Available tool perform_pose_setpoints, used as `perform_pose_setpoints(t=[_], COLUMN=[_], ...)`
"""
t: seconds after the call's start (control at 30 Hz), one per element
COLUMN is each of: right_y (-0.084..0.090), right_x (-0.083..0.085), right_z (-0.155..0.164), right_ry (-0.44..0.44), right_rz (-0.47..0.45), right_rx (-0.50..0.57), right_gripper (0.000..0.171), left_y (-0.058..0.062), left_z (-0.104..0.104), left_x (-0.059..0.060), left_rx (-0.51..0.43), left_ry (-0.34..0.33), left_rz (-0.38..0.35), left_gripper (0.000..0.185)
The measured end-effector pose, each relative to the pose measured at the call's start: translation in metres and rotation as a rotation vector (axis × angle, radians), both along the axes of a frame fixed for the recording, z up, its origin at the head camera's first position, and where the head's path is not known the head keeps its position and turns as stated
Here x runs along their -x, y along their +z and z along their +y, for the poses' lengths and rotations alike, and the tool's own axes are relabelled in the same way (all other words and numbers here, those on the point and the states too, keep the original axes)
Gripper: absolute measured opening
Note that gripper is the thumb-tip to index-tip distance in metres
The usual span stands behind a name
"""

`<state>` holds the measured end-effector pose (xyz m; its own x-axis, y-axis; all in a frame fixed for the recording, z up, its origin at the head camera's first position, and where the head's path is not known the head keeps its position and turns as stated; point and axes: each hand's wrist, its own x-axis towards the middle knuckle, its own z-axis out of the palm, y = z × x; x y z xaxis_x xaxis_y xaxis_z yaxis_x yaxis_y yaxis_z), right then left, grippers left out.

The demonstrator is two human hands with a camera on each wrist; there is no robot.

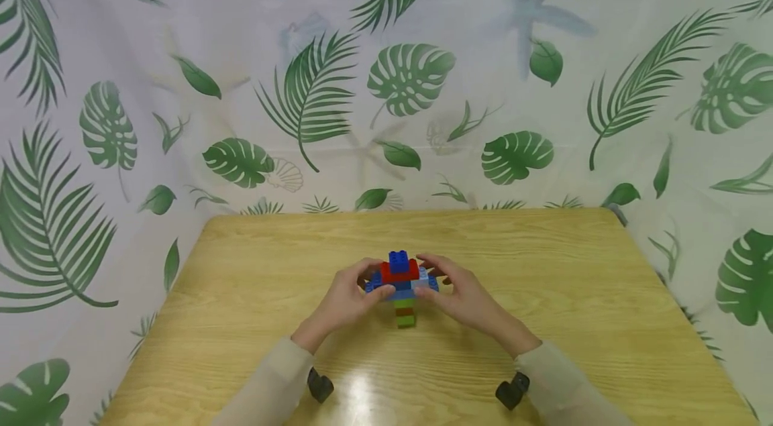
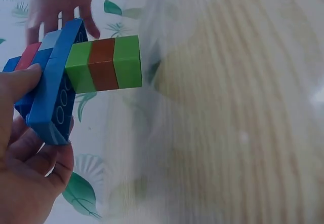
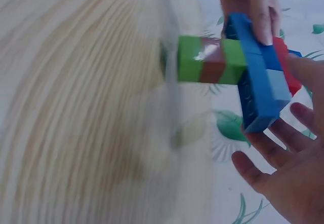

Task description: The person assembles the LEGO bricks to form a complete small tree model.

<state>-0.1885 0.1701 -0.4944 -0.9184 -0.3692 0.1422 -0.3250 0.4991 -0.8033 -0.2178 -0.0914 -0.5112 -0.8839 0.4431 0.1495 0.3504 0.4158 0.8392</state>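
Note:
Both hands hold a small brick model (image 1: 402, 286) just above the wooden table (image 1: 543, 292). It has a dark blue brick (image 1: 398, 260) on top, a red brick (image 1: 400, 273) under it, a long blue bar (image 2: 54, 100) across, and a green-brown-green stem (image 2: 104, 64) pointing at me. My left hand (image 1: 370, 288) grips the bar's left end, with its thumb (image 2: 23, 81) on the bar's face. My right hand (image 1: 436, 284) holds the right end, its thumb (image 3: 305, 68) against the red brick and its fingers (image 3: 276, 150) under the bar (image 3: 258, 84).
A leaf-print sheet (image 1: 410, 77) walls in the table at the back and both sides. Black wrist mounts (image 1: 320, 386) (image 1: 512, 391) sit on my forearms near the table's front edge. Bare wood lies all around the hands.

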Motion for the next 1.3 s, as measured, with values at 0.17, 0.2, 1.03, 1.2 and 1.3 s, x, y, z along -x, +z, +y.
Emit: perform_pose_setpoints(t=[0.17, 0.2, 1.03, 1.2, 1.3], right_y=[-0.009, -0.011, -0.044, -0.047, -0.051], right_x=[0.01, 0.012, 0.054, 0.056, 0.057], right_z=[0.001, 0.0, -0.003, -0.003, -0.002], right_ry=[-0.014, -0.021, -0.065, -0.072, -0.084], right_rz=[0.072, 0.095, -0.047, 0.001, 0.028], right_rx=[-0.033, -0.04, -0.157, -0.203, -0.252], right_gripper=[0.076, 0.076, 0.056, 0.055, 0.055], left_y=[0.001, 0.001, -0.038, -0.038, -0.037], left_z=[0.002, 0.003, 0.002, 0.003, 0.003], left_x=[0.017, 0.021, 0.045, 0.048, 0.049], left_rx=[-0.023, -0.027, 0.053, 0.078, 0.086], left_ry=[0.037, 0.04, 0.076, 0.067, 0.067], left_rz=[-0.073, -0.083, -0.117, -0.114, -0.12], left_gripper=[0.052, 0.053, 0.053, 0.053, 0.054])
